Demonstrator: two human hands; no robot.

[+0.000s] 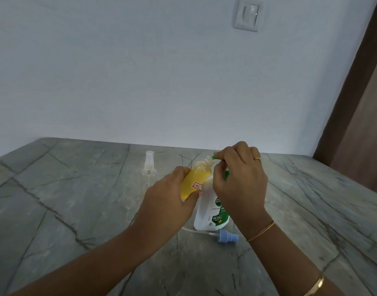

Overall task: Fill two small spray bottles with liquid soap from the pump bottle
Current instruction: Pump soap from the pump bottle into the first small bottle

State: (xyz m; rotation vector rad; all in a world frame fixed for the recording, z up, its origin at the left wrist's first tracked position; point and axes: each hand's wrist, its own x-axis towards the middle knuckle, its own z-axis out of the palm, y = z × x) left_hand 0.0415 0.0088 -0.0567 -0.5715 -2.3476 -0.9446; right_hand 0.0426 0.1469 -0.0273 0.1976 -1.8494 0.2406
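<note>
Our left hand [168, 195] is gripping the yellow-filled spray bottle [196, 178]; our right hand [240, 178] is pinching the green nozzle [215, 157] of the white pump bottle [209, 216] on the veined surface [76, 199]

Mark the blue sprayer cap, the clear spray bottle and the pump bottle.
blue sprayer cap [227, 236], head view, on its ribbed collar.
clear spray bottle [149, 175], head view, on its transparent shoulder.
pump bottle [204, 216], head view, on its white lower body.
</note>
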